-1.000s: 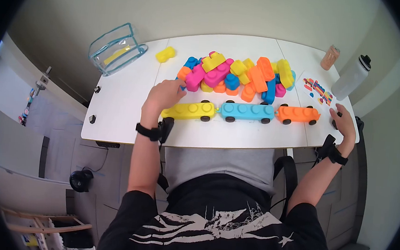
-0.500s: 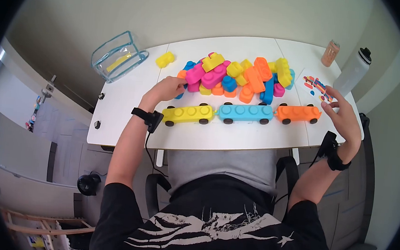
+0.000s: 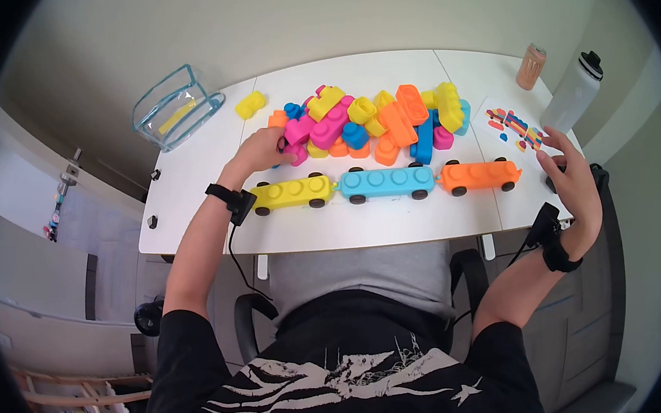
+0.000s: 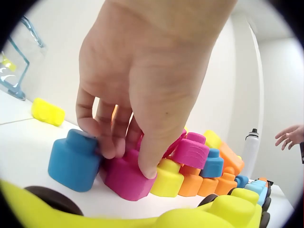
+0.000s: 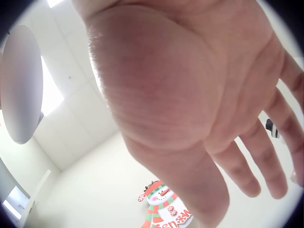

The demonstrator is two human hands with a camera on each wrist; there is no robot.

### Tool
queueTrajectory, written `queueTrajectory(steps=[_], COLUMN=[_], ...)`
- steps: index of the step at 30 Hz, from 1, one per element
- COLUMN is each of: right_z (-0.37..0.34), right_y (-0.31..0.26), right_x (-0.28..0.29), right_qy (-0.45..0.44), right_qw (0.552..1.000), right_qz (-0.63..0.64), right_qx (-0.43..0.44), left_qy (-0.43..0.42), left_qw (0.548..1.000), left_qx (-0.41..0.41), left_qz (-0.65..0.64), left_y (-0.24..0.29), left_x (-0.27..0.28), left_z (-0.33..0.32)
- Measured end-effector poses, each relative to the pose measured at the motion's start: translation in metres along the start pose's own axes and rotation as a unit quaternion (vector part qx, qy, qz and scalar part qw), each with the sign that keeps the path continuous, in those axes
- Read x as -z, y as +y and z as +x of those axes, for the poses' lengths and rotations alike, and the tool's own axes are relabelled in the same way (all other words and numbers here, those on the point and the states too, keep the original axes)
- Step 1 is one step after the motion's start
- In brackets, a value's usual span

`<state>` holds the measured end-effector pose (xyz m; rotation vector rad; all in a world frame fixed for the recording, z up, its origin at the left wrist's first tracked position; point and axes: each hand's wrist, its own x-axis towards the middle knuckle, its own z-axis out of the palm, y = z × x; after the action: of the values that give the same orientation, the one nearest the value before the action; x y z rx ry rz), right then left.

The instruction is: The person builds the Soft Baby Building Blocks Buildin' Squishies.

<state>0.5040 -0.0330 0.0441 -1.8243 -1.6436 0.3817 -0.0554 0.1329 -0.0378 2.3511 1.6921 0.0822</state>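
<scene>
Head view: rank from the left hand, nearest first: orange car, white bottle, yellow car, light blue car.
From the left hand:
1. Yellow car: left end of the row.
2. Light blue car: middle of the row.
3. Orange car: right end.
4. White bottle: far right, beyond the row.

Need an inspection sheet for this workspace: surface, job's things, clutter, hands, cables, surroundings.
Surface: white table, seams visible.
Job's things: yellow car, light-blue car and orange car in a row; block pile behind.
Clutter: clear bag and lone yellow block at left; can, bottle and picture sheet at right.
Grippers: left hand pinches a magenta block; right hand holds nothing, fingers apart.
Cables: black cable hangs from left wrist camera; another at right wrist camera.
Surroundings: pale wall, chair, gray floor.
</scene>
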Motion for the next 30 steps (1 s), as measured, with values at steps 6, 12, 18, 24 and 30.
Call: queueTrajectory(steps=[6,12,18,24,30], right_z=[-0.004,-0.002,0.003,0.002,-0.001], right_y=[-0.006,-0.015,-0.03,-0.044,-0.039], right_x=[0.0,-0.007,-0.022,-0.029,-0.023], right_qy=[-0.009,-0.022,-0.096,-0.116,-0.131], right_qw=[1.0,0.999,0.992,0.99,0.988], right_qz=[0.01,-0.004,-0.009,-0.008,-0.01], right_qx=[0.014,0.028,0.083,0.083,0.077], left_qy=[0.012,0.028,-0.108,-0.111,-0.084], left_qw=[1.0,1.0,0.992,0.993,0.993], left_qx=[-0.007,-0.011,-0.026,-0.034,0.015], left_qz=[0.014,-0.006,-0.063,-0.021,-0.076], left_y=[-0.004,-0.015,-0.013,-0.014,-0.023], left_x=[0.017,0.061,0.064,0.045,0.033], left_z=[-0.015,-0.05,-0.094,-0.113,-0.116])
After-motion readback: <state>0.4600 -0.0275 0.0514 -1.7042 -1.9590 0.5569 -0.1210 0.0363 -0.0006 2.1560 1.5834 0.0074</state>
